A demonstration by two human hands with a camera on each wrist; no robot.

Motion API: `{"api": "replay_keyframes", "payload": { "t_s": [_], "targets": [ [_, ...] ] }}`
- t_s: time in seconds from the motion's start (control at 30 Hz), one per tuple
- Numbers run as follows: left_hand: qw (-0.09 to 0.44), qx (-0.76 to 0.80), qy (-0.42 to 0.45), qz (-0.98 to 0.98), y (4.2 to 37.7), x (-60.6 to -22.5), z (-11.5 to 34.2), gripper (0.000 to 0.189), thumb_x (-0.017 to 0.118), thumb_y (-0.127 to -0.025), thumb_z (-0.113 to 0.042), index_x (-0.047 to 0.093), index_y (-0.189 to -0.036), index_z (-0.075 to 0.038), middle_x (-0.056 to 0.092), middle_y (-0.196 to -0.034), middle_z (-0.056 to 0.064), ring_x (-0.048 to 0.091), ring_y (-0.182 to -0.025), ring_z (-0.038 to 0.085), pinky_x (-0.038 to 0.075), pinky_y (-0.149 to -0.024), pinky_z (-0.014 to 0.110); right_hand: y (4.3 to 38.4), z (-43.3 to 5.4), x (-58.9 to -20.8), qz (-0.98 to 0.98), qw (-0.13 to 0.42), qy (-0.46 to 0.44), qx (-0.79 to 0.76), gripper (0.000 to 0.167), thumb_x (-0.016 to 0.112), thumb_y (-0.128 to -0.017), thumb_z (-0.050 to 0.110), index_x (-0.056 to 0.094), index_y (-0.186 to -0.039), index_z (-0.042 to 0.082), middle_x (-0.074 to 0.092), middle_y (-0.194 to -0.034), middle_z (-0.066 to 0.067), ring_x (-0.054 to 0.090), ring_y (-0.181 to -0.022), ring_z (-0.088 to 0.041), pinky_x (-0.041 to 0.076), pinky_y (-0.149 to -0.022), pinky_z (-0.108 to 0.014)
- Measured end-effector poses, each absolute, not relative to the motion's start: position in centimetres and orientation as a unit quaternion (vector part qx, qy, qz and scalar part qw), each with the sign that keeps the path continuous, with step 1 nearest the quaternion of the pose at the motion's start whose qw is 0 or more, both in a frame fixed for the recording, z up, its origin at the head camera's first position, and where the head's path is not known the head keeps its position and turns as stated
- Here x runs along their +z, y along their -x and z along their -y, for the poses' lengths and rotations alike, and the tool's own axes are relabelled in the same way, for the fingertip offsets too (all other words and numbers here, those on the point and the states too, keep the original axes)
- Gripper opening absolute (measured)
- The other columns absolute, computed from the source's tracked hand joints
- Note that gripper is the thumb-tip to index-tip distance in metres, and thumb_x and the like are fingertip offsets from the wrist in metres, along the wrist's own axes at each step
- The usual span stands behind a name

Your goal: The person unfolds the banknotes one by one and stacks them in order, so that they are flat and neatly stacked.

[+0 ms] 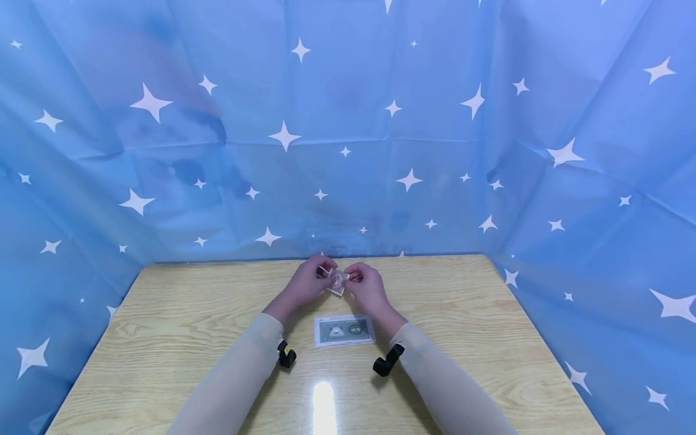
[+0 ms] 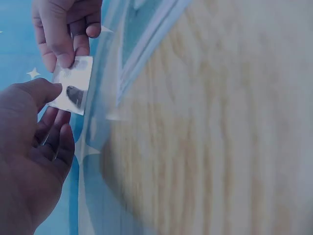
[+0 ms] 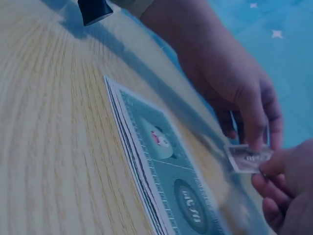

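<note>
Both hands meet over the far part of the table around one small brownish printed paper note (image 1: 337, 281) with a white border, which looks folded. My left hand (image 1: 304, 283) pinches one side of it between thumb and fingers. The right hand (image 1: 369, 290) pinches the opposite side, as the left wrist view also shows, where the note (image 2: 73, 84) looks pale and glossy. Nearer to me, between the forearms, a stack of green play-money notes (image 1: 344, 330) with a white cartoon figure lies flat on the table. Its layered edges show in the right wrist view.
The wood-grain table (image 1: 179, 338) ends just beyond the hands. A blue curtain (image 1: 348, 121) with white stars hangs behind it and along both sides. Small black devices sit at both wrists. A bright light reflection lies on the near tabletop.
</note>
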State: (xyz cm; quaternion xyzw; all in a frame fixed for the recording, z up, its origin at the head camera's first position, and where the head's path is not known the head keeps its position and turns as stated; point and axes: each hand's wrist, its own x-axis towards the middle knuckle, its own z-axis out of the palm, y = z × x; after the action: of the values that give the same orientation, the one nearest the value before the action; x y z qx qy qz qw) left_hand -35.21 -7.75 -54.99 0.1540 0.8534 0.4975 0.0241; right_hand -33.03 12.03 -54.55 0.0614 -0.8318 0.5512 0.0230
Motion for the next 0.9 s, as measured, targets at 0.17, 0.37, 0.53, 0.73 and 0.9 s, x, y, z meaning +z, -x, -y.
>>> {"api": "replay_keyframes", "payload": {
  "t_s": [0.17, 0.37, 0.53, 0.73, 0.9],
  "targets": [
    [0.018, 0.535, -0.158, -0.830, 34.0, -54.5, 8.2, 0.026, 0.074, -0.100, 0.001, 0.074, -0.125, -0.009, 0.072, -0.114, 0.005, 0.069, -0.101, 0.022, 0.061, -0.088, 0.039, 32.3, -12.7, -53.6, 0.821, 0.001, -0.077, 0.566, 0.024, 0.078, -0.092, -0.004, 0.075, -0.114, 0.003, 0.071, -0.098, -0.008, 0.065, -0.088, -0.020, 0.055, -0.075, -0.027],
    [0.029, 0.573, -0.161, -0.803, 32.3, -54.4, 8.7, 0.022, 0.077, -0.102, -0.004, 0.075, -0.124, -0.009, 0.074, -0.109, 0.005, 0.069, -0.094, 0.020, 0.060, -0.079, 0.033, 31.1, -13.6, -52.5, 0.813, -0.018, -0.115, 0.571, 0.023, 0.076, -0.093, -0.007, 0.075, -0.114, 0.003, 0.071, -0.097, -0.008, 0.063, -0.085, -0.020, 0.054, -0.073, -0.026],
    [0.038, 0.604, -0.154, -0.781, 30.7, -54.5, 9.0, 0.023, 0.076, -0.103, -0.004, 0.076, -0.126, -0.007, 0.074, -0.109, 0.007, 0.069, -0.091, 0.020, 0.058, -0.075, 0.031, 30.1, -14.2, -51.9, 0.809, -0.035, -0.127, 0.572, 0.024, 0.076, -0.094, -0.008, 0.076, -0.114, 0.004, 0.071, -0.095, -0.006, 0.063, -0.084, -0.019, 0.053, -0.071, -0.024],
    [0.049, 0.619, -0.155, -0.769, 29.3, -54.2, 9.3, 0.023, 0.076, -0.103, -0.007, 0.077, -0.125, -0.008, 0.073, -0.106, 0.007, 0.065, -0.089, 0.021, 0.055, -0.073, 0.028, 29.2, -14.5, -51.6, 0.807, -0.046, -0.147, 0.569, 0.023, 0.078, -0.094, -0.006, 0.077, -0.115, 0.005, 0.071, -0.093, -0.005, 0.063, -0.083, -0.019, 0.052, -0.069, -0.024],
    [0.063, 0.626, -0.152, -0.762, 28.3, -53.9, 9.3, 0.021, 0.078, -0.103, -0.009, 0.076, -0.124, -0.006, 0.071, -0.106, 0.010, 0.064, -0.090, 0.021, 0.055, -0.076, 0.028, 28.8, -14.7, -51.6, 0.804, -0.061, -0.170, 0.567, 0.022, 0.079, -0.096, -0.003, 0.076, -0.117, 0.004, 0.072, -0.095, -0.009, 0.064, -0.082, -0.021, 0.052, -0.068, -0.024]
  ]
}}
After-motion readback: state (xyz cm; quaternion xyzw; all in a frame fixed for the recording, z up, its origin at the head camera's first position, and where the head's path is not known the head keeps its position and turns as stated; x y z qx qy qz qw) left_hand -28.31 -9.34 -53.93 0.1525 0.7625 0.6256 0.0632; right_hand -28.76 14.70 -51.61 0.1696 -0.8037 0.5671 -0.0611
